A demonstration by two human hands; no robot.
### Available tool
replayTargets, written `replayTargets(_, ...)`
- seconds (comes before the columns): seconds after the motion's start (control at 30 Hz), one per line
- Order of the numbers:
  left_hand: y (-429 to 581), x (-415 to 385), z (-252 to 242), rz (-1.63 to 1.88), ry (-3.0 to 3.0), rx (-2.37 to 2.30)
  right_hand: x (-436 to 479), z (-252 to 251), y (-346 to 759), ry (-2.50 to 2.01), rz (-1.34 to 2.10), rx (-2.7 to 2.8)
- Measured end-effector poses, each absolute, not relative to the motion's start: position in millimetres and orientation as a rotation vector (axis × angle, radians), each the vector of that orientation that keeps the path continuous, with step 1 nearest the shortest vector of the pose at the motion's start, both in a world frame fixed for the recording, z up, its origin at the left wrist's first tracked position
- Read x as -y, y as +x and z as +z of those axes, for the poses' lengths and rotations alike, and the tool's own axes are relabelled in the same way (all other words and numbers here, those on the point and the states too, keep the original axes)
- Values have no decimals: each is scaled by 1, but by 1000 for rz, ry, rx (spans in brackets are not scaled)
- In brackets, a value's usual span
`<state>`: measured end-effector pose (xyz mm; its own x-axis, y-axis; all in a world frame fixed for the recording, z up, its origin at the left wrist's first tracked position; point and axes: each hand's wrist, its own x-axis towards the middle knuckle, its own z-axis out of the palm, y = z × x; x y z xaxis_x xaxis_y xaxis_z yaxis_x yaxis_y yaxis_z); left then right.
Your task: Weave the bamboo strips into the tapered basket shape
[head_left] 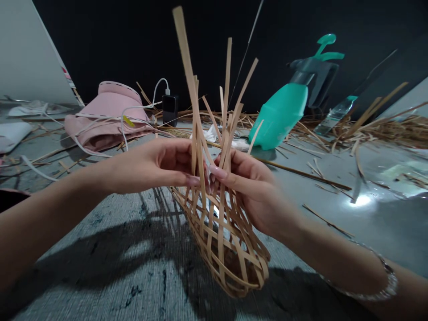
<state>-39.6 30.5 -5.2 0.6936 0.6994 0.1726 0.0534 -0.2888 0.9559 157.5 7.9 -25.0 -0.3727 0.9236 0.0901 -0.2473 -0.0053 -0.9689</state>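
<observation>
A partly woven basket (217,243) of flat tan strips tilts toward me over the table, its rounded end low and its weave open. Several loose strips (228,76) stick up from its upper edge, one longer and wider than the others. My left hand (167,165) pinches strips on the left side between thumb and fingers. Closed around strips on the right is my right hand (249,183), its thumb pressing across them near the middle. The fingertips of both hands almost meet, and the strips hide part of the fingers.
Behind the hands stand a teal spray bottle (279,116), a clear plastic bottle (336,116), and a black device (170,109) with a white cable. A pink visor hat (112,104) lies at left. Loose strips (384,125) are heaped along the back and scattered at right.
</observation>
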Motion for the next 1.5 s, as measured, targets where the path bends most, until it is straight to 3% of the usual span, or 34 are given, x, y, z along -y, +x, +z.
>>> replayTargets(0.3,-31,-28,-16,836,1622,-410,-7,-26,156,-714,1588,1281)
replayTargets(0.8,-24,-26,-20,1085,1676,-468,-7,-25,156,-789,1556,1223)
replayTargets(1.5,-23,-30,-22,1003,1628,-498,-5,-20,156,-813,1569,1113)
